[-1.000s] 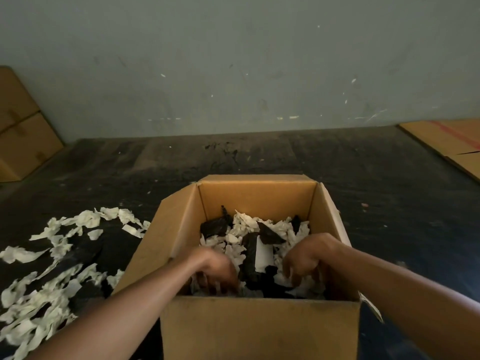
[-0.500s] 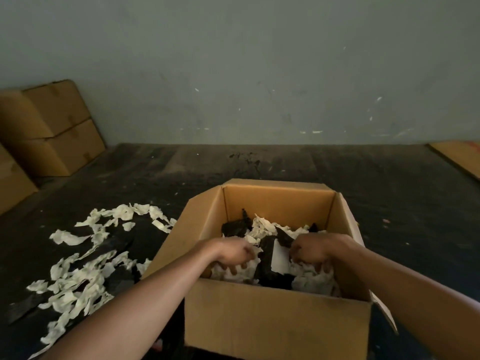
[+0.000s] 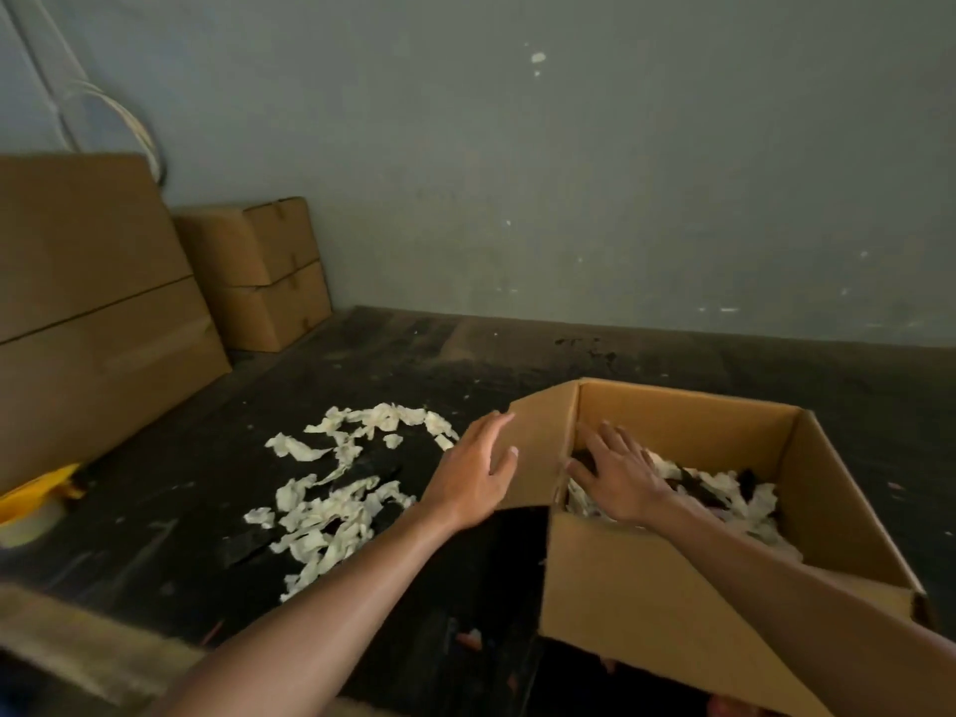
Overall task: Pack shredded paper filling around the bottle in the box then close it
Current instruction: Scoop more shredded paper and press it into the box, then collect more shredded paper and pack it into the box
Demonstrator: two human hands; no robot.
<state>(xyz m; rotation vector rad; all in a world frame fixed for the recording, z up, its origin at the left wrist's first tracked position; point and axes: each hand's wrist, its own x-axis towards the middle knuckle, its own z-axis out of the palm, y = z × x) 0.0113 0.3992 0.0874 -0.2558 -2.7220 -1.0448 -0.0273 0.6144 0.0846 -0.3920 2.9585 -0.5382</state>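
Observation:
An open cardboard box (image 3: 641, 602) sits on the dark floor at the right. Inside it lie white shredded paper (image 3: 745, 496) and dark pieces; the bottle itself is mostly buried and hard to make out. My left hand (image 3: 478, 470) is outside the box with its fingers spread, lying against the outer face of the box's left flap (image 3: 538, 447). My right hand (image 3: 618, 476) reaches over the near wall, open and flat on the filling at the box's left inner side. A loose pile of shredded paper (image 3: 336, 504) lies on the floor left of the box.
Stacked cardboard boxes (image 3: 98, 313) and two smaller ones (image 3: 264, 271) stand against the wall at the left. A yellow tape dispenser (image 3: 33, 501) with a tape roll lies at the far left edge. A grey wall closes off the back.
The view swung left. My left hand came out of the box and now lies on the left flap's outside. My right hand shifted to the box's left inner side and opened flat.

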